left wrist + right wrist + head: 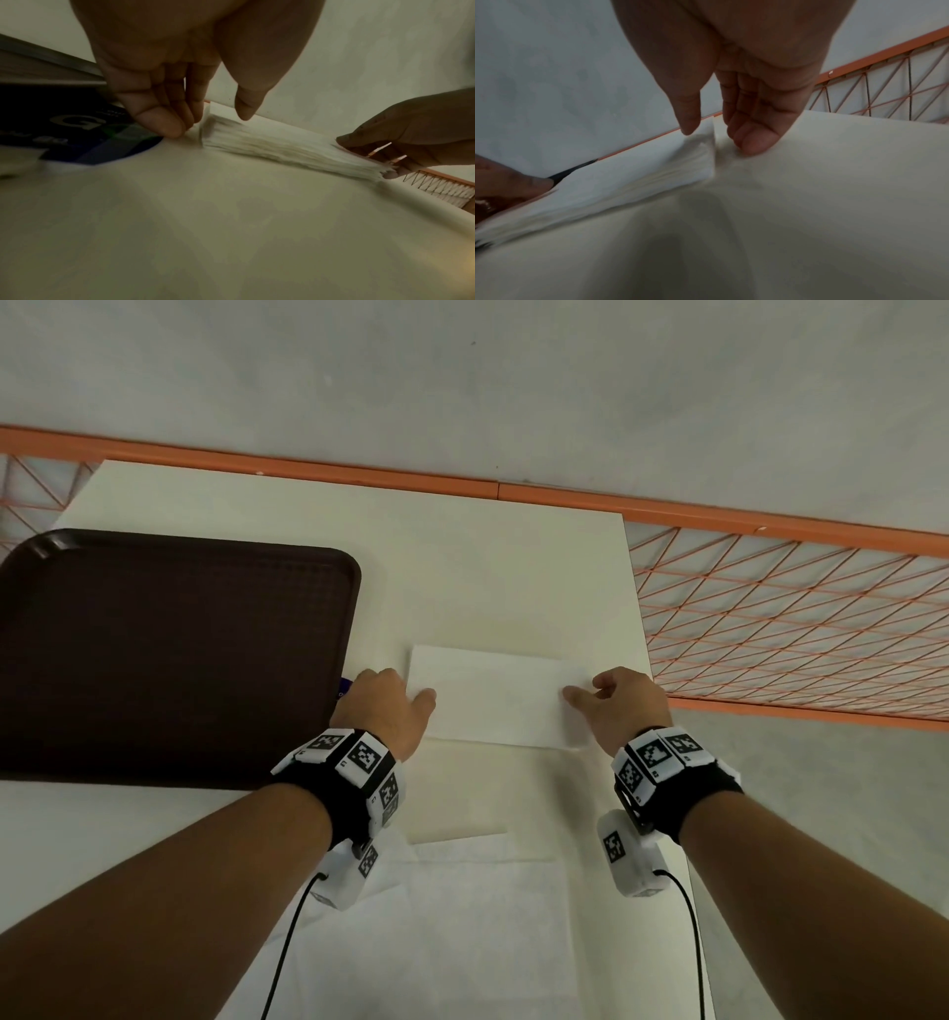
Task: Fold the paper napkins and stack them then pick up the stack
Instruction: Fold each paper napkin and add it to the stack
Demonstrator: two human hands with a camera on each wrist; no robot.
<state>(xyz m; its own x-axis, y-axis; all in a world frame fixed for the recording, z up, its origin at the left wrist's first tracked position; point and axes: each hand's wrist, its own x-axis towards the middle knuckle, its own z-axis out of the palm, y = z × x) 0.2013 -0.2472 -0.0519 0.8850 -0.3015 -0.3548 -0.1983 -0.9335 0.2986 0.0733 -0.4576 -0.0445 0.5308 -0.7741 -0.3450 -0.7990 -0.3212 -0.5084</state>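
Note:
A stack of folded white napkins (493, 695) lies on the cream table (513, 567) right of centre. My left hand (395, 701) is at the stack's left end, with the thumb over the top and the fingers (167, 125) down against the end at table level. My right hand (606, 693) holds the right end of the napkin stack (628, 182), thumb on top and fingertips (752, 146) low beside the end. From the left wrist, the stack (282, 146) is blurred, and the right hand (385, 146) has fingers under its far end.
A dark brown tray (154, 649) fills the table's left side, close to my left hand. A dark blue packet (77, 138) lies between tray and stack. Flat unfolded napkins (462, 916) lie near the front edge. An orange mesh railing (796, 629) runs past the table's right edge.

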